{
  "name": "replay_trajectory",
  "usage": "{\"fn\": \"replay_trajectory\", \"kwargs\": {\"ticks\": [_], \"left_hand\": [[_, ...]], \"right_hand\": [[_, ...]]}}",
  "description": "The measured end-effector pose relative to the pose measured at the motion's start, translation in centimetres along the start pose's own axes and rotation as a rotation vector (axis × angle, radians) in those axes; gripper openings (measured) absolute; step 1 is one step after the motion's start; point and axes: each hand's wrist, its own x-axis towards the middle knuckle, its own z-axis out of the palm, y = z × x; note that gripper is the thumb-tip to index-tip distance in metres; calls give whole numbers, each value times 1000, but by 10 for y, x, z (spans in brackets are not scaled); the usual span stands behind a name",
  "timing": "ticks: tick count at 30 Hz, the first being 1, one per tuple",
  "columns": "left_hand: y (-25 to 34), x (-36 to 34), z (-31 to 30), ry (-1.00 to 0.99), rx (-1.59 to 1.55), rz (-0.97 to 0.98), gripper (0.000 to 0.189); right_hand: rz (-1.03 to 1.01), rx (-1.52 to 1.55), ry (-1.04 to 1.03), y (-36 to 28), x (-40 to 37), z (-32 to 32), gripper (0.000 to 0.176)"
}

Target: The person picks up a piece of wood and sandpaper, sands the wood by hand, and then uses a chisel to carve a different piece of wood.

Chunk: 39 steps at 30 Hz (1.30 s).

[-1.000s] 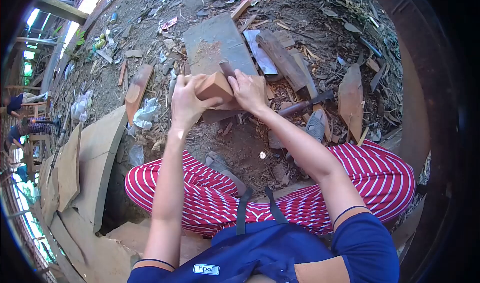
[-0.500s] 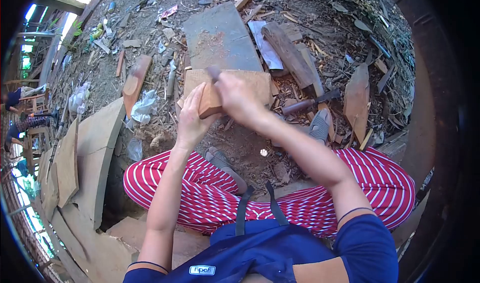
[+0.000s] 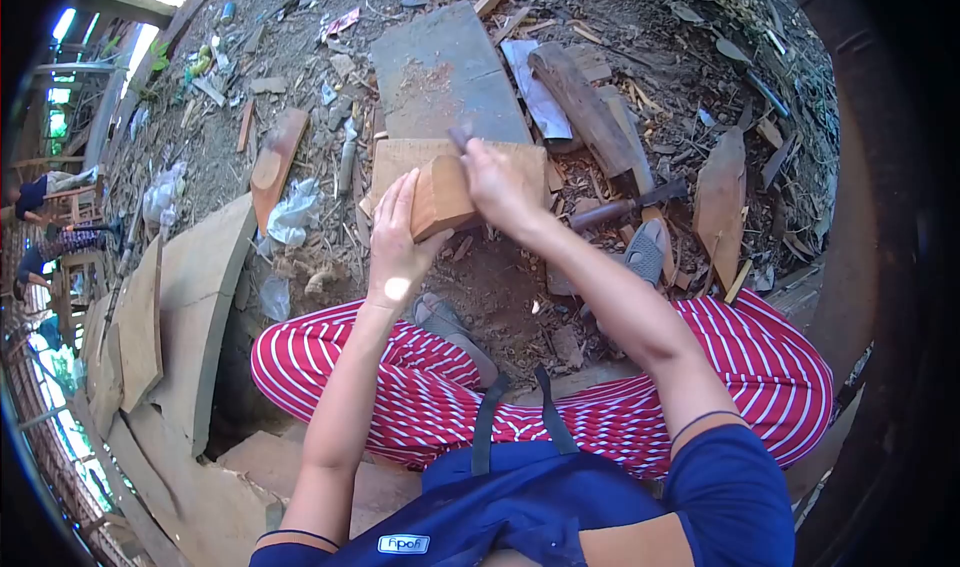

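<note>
A reddish-brown wooden piece [image 3: 440,199] stands tilted on a pale wooden block [image 3: 400,154]. My left hand [image 3: 398,229] is wrapped round its left side, fingers pressed on it. Just right of the piece, my right hand [image 3: 503,189] is closed round a dark tool [image 3: 460,137], whose end sticks out above the fist. The tool's lower part is hidden by the hand. Behind the block lies a grey slab [image 3: 440,77] strewn with wood shavings.
A dark-handled tool [image 3: 605,214] lies right of the block, near my sandalled foot [image 3: 647,252]. Beyond it are a weathered log [image 3: 580,107] and a pointed board [image 3: 718,202]. Large boards [image 3: 190,297] lean at the left. Other people [image 3: 35,197] are at the far left.
My right hand has moved slightly right with the tool, away from the wooden piece. The piece now stands more upright, with more of its face showing. My left hand still holds it.
</note>
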Motion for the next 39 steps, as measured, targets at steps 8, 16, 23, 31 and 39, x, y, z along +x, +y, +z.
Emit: {"fn": "replay_trajectory", "kwargs": {"ticks": [8,16,23,31,39], "left_hand": [[0,1,0,29,46,36,81],[-2,0,3,33,29,10,81],[1,-3,1,-6,-161,-151,83],[-11,-5,0,6,-218,-124,83],[-18,-2,-3,-50,-305,-167,83]], "right_hand": [[20,-120,-58,9,19,-1,22],[41,-110,-62,1,10,-4,21],[63,-53,-59,38,14,11,22],[16,-90,-117,10,6,-3,19],[-110,3,-9,-9,-7,-10,18]]}}
